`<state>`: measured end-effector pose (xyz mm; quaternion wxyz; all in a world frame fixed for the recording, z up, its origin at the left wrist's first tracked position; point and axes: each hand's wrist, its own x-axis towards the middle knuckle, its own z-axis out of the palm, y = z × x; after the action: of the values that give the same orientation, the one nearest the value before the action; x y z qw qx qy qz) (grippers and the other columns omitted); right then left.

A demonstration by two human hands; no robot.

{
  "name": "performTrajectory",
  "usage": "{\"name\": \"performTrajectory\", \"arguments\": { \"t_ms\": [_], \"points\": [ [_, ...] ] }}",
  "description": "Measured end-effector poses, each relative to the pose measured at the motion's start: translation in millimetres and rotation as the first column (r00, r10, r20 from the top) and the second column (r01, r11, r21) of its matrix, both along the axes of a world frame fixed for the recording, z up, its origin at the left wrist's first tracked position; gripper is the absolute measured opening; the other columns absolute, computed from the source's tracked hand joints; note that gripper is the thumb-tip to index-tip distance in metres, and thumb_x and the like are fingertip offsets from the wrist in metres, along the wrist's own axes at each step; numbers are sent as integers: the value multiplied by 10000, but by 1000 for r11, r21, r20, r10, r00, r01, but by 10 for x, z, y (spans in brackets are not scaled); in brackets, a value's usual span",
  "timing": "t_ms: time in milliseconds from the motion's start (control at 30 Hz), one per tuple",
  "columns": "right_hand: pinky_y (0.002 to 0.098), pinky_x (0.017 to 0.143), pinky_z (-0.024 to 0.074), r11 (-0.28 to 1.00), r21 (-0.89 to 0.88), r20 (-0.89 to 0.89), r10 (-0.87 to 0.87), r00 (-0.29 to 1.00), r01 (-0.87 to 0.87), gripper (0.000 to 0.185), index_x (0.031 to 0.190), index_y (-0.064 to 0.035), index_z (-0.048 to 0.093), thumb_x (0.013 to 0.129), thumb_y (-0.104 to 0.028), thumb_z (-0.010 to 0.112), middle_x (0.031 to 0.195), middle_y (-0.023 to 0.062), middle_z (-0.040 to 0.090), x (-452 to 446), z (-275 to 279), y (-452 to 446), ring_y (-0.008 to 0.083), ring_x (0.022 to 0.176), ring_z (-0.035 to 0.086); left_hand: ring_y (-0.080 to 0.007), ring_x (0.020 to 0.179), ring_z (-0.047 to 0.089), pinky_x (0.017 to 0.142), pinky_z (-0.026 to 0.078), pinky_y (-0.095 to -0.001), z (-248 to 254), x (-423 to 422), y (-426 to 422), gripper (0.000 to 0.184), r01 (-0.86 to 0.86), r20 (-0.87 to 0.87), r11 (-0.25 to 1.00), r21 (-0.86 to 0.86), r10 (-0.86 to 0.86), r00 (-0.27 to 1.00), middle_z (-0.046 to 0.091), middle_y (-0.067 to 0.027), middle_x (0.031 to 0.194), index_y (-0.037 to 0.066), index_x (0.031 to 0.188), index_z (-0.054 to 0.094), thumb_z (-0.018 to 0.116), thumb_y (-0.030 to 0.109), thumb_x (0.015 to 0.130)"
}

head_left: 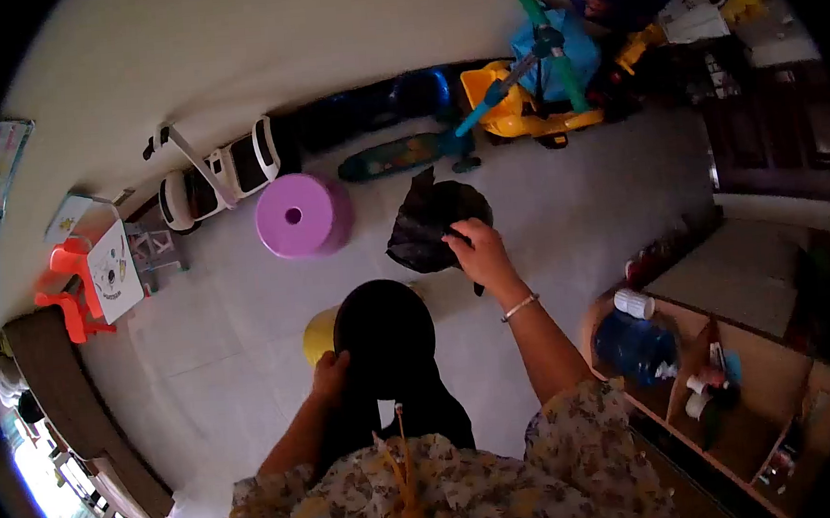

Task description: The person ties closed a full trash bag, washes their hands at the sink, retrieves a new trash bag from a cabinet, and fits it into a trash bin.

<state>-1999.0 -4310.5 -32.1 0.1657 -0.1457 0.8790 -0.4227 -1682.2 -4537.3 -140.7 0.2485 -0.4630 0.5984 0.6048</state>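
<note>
My right hand (478,253) is closed on a black plastic bag (420,228), pinching its edge out in front of me. The bag hangs loose and crumpled, with a dark round part on its right. Closer to my body, my left hand (330,373) grips the left edge of a round black container (385,336) that looks like a bin. Its inside is too dark to make out. Something yellow (319,337) shows behind its left side; I cannot tell whether it is part of the container.
A purple stool (304,216) stands ahead on the tiled floor. Along the wall are a white ride-on toy (221,171), a teal scooter (398,155) and a yellow toy vehicle (496,109). At right is a wooden shelf unit (680,404) with a blue water jug (636,346); orange chairs (72,288) are at left.
</note>
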Motion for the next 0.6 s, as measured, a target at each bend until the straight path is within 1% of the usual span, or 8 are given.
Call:
{"name": "performTrajectory", "arguments": {
  "t_ms": [67, 167, 200, 300, 367, 433, 500, 600],
  "points": [
    [387, 785, 494, 994, 92, 55, 59, 997, -63, 219, 978, -10, 662, 796, -131, 679, 983, 197, 638, -202, -531, -87, 359, 895, 607, -191, 707, 551, 595, 469, -338, 325, -193, 169, 327, -165, 113, 983, 82, 155, 981, 578, -65, 804, 5, 962, 575, 605, 322, 884],
    [431, 811, 492, 978, 106, 18, 181, 983, -182, 231, 969, -26, 677, 779, -158, 669, 997, 202, 635, -540, -1481, -285, 375, 938, 598, -181, 728, 544, 604, 466, -326, 354, -268, 291, 307, -221, 163, 964, 147, 197, 967, 557, -49, 783, 16, 965, 562, 605, 309, 884],
    [431, 811, 492, 978, 101, 16, 181, 983, -182, 231, 969, -26, 677, 779, -158, 669, 997, 202, 635, -664, -1597, -425, 375, 938, 598, -181, 728, 544, 604, 466, -326, 340, -282, 332, 307, -221, 161, 965, 142, 198, 967, 557, -49, 783, 16, 965, 562, 605, 309, 884],
    [460, 827, 493, 875, 316, 26, 378, 925, -367, 228, 954, -51, 686, 774, -158, 596, 999, 202, 636, -956, -1937, -970, 384, 958, 594, -158, 683, 527, 591, 455, -305, 299, -464, 397, 276, -234, 124, 963, 132, 218, 968, 551, -42, 779, 26, 951, 552, 606, 289, 886],
    [463, 809, 501, 846, 384, 47, 383, 922, -371, 209, 909, -58, 693, 784, -141, 547, 976, 202, 634, -955, -2162, -1308, 377, 948, 605, -129, 643, 498, 573, 444, -287, 353, -607, 449, 250, -344, 145, 918, 197, 320, 936, 538, -37, 775, 31, 930, 540, 609, 268, 887],
    [461, 799, 500, 731, 543, 75, 448, 891, -413, 214, 936, -82, 698, 824, -126, 522, 1037, 171, 619, -857, -2381, -1524, 332, 961, 620, -120, 636, 488, 568, 441, -282, 247, -672, 488, 238, -290, 143, 942, 168, 268, 953, 534, -36, 772, 36, 915, 534, 610, 260, 888],
    [452, 855, 464, 687, 602, 114, 431, 895, -407, 214, 937, -104, 704, 845, -131, 514, 1047, 131, 628, -666, -2616, -1568, 297, 989, 612, -112, 628, 478, 564, 438, -277, 110, -634, 521, 228, -243, 141, 960, 137, 224, 964, 529, -35, 769, 41, 900, 529, 611, 253, 888],
    [451, 903, 421, 600, 643, 67, 576, 815, -476, 211, 932, -115, 710, 848, -150, 519, 1041, 95, 637, -551, -2677, -1479, 268, 1002, 602, -114, 626, 474, 554, 427, -277, -50, -578, 539, 227, -404, 197, 884, 233, 364, 910, 525, -29, 769, 52, 877, 515, 609, 258, 892]
  ]
}}
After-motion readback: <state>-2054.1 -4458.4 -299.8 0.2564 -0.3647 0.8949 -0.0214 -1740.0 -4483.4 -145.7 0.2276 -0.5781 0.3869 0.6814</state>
